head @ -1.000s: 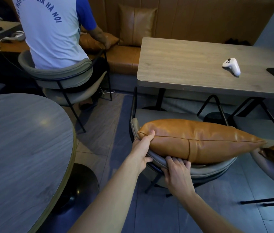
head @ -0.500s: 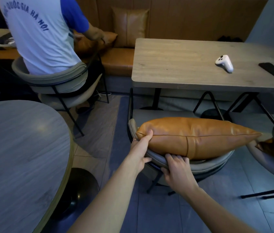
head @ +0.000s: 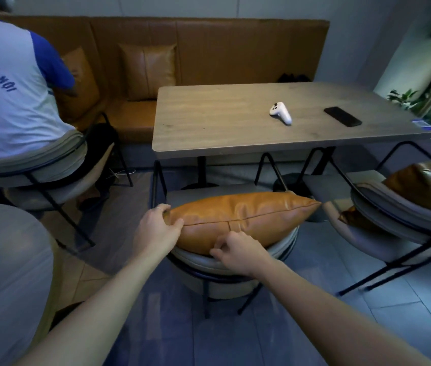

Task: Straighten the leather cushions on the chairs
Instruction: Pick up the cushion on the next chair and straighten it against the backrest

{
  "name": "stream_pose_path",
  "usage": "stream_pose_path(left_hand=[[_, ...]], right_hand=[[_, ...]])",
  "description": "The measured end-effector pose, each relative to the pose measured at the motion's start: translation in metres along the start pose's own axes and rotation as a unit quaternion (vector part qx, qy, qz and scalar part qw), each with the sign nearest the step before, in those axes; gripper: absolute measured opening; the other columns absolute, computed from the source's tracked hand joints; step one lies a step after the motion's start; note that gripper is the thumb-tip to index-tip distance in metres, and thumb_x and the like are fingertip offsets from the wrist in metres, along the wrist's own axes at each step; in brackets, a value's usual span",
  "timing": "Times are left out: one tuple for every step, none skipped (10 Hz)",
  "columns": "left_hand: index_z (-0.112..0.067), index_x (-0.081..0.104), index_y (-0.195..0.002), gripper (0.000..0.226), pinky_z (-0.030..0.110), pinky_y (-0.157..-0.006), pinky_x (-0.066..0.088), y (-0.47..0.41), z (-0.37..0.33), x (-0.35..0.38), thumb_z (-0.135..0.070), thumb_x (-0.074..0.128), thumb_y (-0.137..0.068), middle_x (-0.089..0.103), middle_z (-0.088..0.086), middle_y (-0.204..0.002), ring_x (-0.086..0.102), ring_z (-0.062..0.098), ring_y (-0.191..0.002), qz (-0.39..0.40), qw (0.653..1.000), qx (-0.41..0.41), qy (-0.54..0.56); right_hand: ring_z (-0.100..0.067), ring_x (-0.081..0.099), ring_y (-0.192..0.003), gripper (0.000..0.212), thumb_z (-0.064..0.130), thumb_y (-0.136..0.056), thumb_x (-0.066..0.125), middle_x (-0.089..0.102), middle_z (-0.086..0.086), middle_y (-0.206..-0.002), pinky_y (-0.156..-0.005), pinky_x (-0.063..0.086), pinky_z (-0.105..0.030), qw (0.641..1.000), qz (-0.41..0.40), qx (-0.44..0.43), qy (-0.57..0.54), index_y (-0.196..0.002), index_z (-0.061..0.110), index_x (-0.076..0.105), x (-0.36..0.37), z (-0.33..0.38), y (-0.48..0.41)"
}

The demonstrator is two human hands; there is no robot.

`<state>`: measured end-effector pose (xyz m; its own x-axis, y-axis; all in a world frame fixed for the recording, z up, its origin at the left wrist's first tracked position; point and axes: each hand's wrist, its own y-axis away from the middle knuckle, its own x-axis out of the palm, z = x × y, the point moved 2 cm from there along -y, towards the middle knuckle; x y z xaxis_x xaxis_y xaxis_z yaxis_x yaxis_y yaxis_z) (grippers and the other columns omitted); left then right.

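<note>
A tan leather cushion (head: 248, 215) stands on edge against the curved back of a grey chair (head: 235, 262) in front of me. My left hand (head: 156, 231) grips the cushion's left corner. My right hand (head: 238, 253) pinches its lower edge near the middle seam, knuckles up. Another tan cushion (head: 425, 186) lies on the grey chair at the right (head: 394, 220), partly cut by the frame edge.
A wooden table (head: 235, 128) with a white controller (head: 281, 113) and a black phone (head: 342, 116) stands behind the chair. A person in a white and blue shirt (head: 11, 101) sits at the left. A round table (head: 5, 281) is near left. Bench cushion (head: 148, 71) at back.
My view has lifted and shifted right. My right hand rose from the chair back's rim onto the cushion's lower edge. My left hand closed tighter around the left corner.
</note>
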<state>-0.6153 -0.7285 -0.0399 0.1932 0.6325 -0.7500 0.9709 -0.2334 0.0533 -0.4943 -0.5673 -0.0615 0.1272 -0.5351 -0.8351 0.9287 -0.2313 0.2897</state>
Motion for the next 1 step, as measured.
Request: stream_pose_path(left_hand=[[-0.032,0.07,-0.11,0.026,0.034,-0.076,0.046,0.0027,-0.0269,-0.0139,-0.045,0.062,-0.089,0.071,-0.002,-0.113,0.064,0.025,-0.105,0.046,0.993,0.069,-0.085]], right_hand=[[-0.03,0.066,-0.102,0.03,0.042,-0.096,0.06,0.073,-0.009,-0.105,-0.089,0.053,-0.039,0.997,-0.007,0.013,-0.07,-0.098,0.015,0.073,-0.0388,0.003,-0.0026]])
